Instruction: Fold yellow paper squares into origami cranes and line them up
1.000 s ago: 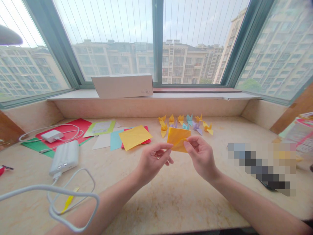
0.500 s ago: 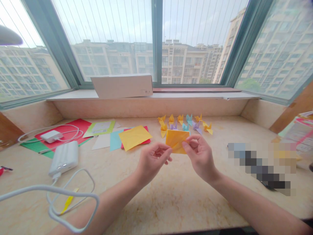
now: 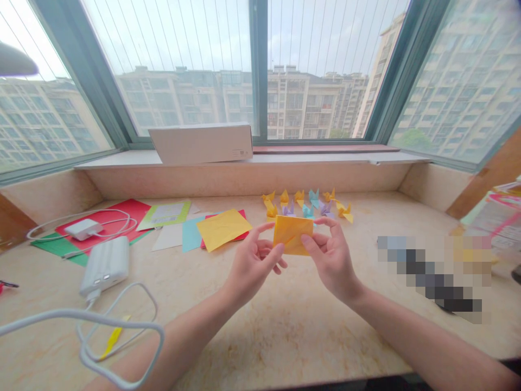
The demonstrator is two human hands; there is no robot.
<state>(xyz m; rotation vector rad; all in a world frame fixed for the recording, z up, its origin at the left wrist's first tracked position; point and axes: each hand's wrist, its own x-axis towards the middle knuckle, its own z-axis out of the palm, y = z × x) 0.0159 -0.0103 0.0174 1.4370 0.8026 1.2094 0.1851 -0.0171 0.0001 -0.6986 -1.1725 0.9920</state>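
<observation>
Above the counter is a folded square of yellow origami paper (image 3: 291,232), raised upright between my two hands. My right hand (image 3: 336,252) pinches its right side, with the thumb on the near face and the index finger behind the top corner. At the left edge, my left hand (image 3: 254,258) has its thumb against the lower corner and its index finger stretched to the upper part; its other fingers curl loosely below. Behind the paper stand several small folded paper cranes (image 3: 325,208) in yellow, blue and purple, partly hidden by it.
Left of my hands lie a yellow sheet (image 3: 224,229) and other coloured papers. A white power bank (image 3: 106,266), its looping cable (image 3: 122,316) and a white charger (image 3: 83,229) are farther left. A white box (image 3: 203,144) rests on the sill. A pixelated dark object (image 3: 431,277) is at right.
My left index finger has stretched up along the paper's left edge, and its thumb now touches the lower corner. My right hand still pinches the paper. The view has shifted slightly.
</observation>
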